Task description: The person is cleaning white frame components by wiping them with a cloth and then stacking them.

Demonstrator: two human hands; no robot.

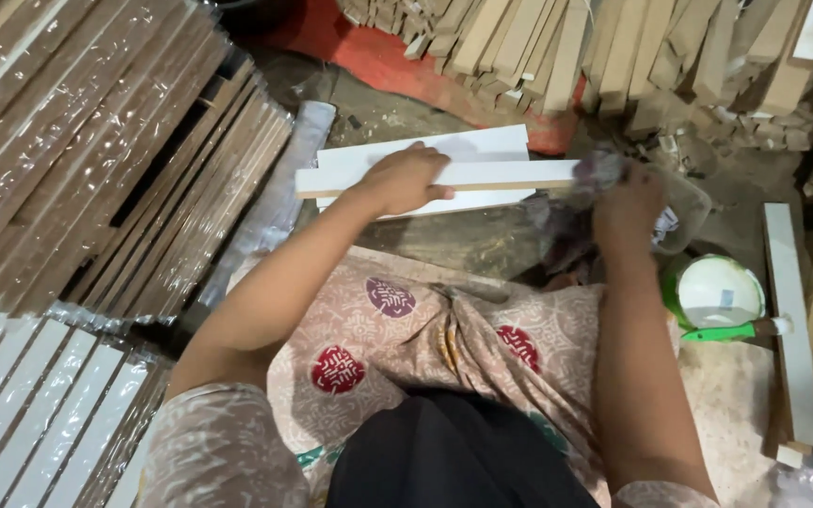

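My left hand [403,179] presses down on a long white-faced wooden strip [501,173] that lies across a wider white board [468,146] on the floor. At the strip's right end, my right hand [629,202] grips a dark crumpled cloth [597,171] and holds it against the strip. I sit on the floor with patterned fabric over my lap [425,329].
Plastic-wrapped bundles of wooden strips [96,160] are stacked at left. A heap of cut wood pieces [613,47] lies beyond on a red mat [369,52]. A green-and-white container [715,292], a green-handled tool [731,331] and white boards [792,320] sit at right.
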